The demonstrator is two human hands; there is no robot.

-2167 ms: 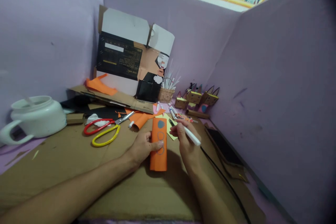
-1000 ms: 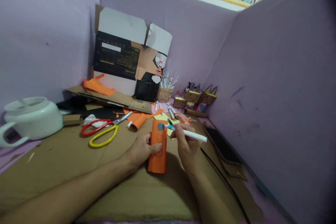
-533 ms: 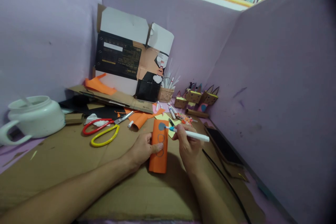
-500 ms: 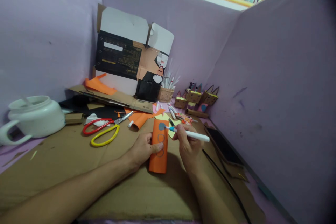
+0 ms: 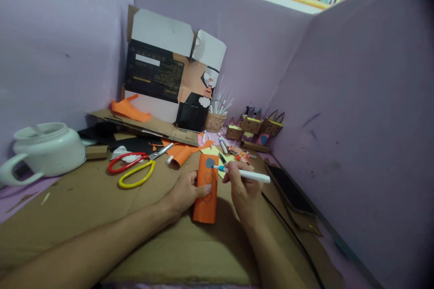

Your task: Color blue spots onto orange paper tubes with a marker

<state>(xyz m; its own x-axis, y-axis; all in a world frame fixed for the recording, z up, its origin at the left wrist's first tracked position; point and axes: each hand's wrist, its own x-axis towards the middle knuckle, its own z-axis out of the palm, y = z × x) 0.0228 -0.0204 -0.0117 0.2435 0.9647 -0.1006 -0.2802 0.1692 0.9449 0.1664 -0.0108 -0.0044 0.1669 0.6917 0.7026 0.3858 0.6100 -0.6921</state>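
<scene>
My left hand point(image 5: 186, 193) grips an orange paper tube point(image 5: 205, 212) from its left side, the thumb lying across the front. Drawn outlines run down the tube, and the top one is a filled blue-grey circle point(image 5: 210, 162). A white marker with a blue tip point(image 5: 249, 174) is held in my right hand point(image 5: 243, 189), its point at the tube just below that circle. Left of the tube lie scissors point(image 5: 152, 162) with one red and one yellow handle, blades apart. An orange paper roll point(image 5: 183, 156) and a white cap point(image 5: 169, 160) lie behind.
Cardboard point(image 5: 152, 253) covers the table. A white pot point(image 5: 50, 153) stands at the left, a phone point(image 5: 291, 189) and black cable point(image 5: 288, 230) at the right. Behind are a flattened box point(image 5: 156, 72), a basket of markers point(image 5: 215, 122) and cardboard animal figures point(image 5: 251, 126).
The marker tip has shifted slightly down, from the filled circle's right edge to just under it. My left hand and the tube hold almost the same place.
</scene>
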